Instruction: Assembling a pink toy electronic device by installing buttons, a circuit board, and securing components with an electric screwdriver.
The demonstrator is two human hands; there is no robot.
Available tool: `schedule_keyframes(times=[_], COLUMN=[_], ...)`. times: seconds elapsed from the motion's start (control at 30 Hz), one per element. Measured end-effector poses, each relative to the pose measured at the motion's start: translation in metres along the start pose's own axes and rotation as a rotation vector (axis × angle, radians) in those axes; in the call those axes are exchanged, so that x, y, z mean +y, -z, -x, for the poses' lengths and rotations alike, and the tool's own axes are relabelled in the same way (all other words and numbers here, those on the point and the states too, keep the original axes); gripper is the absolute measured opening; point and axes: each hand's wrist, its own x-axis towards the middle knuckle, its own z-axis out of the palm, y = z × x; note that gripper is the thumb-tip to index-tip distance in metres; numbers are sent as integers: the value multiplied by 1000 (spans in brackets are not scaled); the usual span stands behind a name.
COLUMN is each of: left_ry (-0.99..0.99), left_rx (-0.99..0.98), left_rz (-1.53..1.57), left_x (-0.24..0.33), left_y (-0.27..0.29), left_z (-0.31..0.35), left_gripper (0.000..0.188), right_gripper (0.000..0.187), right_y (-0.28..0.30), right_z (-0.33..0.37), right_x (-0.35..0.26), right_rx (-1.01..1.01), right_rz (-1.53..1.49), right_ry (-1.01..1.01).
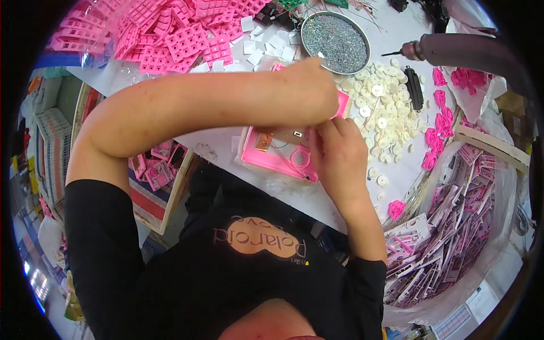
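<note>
A pink plastic casing [277, 161] lies on the table with thin wires, a copper-coloured piece and a round pink ring inside. Over its far side reaches my left hand [314, 88], its back turned up and its fingers curled under, beside the rim of a round metal tin [368, 48] full of small screws. What those fingers hold, if anything, is hidden. My right hand [343, 150] grips the casing's right edge, fingers bent over it and thumb toward the inside. The left forearm covers the casing's far left part.
Pink keypad pieces [184, 42] are heaped at the far left, near white squares [277, 42]. Cream discs [391, 105] spread right of the tin. An electric screwdriver [453, 51] hangs at the far right. A lined bin [447, 238] holds many flat pink parts.
</note>
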Motion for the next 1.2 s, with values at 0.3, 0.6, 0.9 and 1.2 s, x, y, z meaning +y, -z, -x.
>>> schedule_keyframes(times=[0.3, 0.6, 0.9, 1.2], left_ry=[174, 94, 32, 64], left_rx=[50, 135, 119, 201], left_rz=[418, 396, 174, 243], left_x=[-28, -29, -25, -21], left_y=[-2, -11, -22, -39], left_z=[-8, -5, -1, 0], left_gripper=[14, 16, 13, 15], right_gripper=[13, 14, 16, 29], right_y=[2, -14, 6, -4], right_z=[-19, -21, -7, -2], right_x=[22, 26, 19, 25], right_rx=[33, 170, -14, 3], right_rz=[-132, -56, 151, -14], right_ry=[-51, 32, 265, 131])
